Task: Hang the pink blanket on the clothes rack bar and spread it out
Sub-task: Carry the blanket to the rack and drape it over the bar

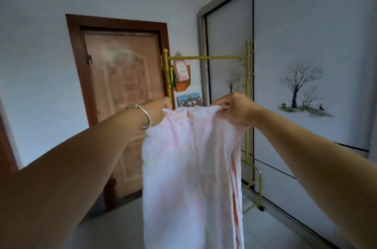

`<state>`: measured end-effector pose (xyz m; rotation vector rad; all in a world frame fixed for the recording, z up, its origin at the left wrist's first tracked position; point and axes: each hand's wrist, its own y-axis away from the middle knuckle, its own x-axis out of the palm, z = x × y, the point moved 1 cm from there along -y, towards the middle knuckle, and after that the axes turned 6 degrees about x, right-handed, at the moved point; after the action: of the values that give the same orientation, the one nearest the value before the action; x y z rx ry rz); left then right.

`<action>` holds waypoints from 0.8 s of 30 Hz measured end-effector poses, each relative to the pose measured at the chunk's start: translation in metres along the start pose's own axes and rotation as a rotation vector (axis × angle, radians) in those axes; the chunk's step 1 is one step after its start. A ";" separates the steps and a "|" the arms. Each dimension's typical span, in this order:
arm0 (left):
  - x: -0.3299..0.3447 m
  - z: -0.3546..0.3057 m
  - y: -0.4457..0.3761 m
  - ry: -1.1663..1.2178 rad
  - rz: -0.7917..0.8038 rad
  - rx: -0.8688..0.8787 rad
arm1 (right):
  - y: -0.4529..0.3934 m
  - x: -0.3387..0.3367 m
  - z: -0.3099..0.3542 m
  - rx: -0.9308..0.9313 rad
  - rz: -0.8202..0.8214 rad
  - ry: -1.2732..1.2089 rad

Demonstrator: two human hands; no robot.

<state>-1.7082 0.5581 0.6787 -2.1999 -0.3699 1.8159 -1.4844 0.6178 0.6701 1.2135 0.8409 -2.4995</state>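
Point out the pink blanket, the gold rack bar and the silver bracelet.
pink blanket (189, 167), head view, middle of hanging cloth
rack bar (208, 57), head view, midway along top rail
silver bracelet (147, 116), head view, band's lower curve

Your blanket (189, 167) is pale pink with white blotches, and darker salmon-pink streaks run down its right folds. The rack (208, 57) is shiny gold all over. Your bangle (145, 115) is silver. The door (122, 89) is faded peach-tan with a pale ornate panel pattern, set in a dark red-brown frame (75, 69). The wardrobe (306, 65) panels are white with black bare-tree prints and dark trim lines. The wall (40, 44) is whitish grey. A blue card (188, 100) shows a brown bear. An orange holder (181, 85) carries a pink patterned packet (181, 72). The floor (126, 224) is light grey.
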 end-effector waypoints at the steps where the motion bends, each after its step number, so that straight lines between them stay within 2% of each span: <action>1: 0.007 0.004 -0.019 0.018 -0.005 0.022 | -0.013 0.001 -0.011 0.016 -0.015 -0.007; 6: 0.040 0.019 -0.115 0.068 0.020 0.132 | -0.086 0.008 -0.057 0.075 -0.092 0.003; 14: 0.084 0.035 -0.278 0.189 -0.044 0.208 | -0.208 0.008 -0.127 0.140 -0.240 0.015; 19: 0.118 0.029 -0.370 0.222 -0.047 0.194 | -0.268 0.003 -0.183 0.227 -0.253 -0.045; 24: 0.148 0.023 -0.451 0.234 -0.094 0.150 | -0.345 -0.003 -0.241 0.188 -0.279 -0.076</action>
<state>-1.7157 1.0323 0.7014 -2.2186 -0.2731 1.4687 -1.4806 1.0381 0.6894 1.1133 0.8209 -2.8864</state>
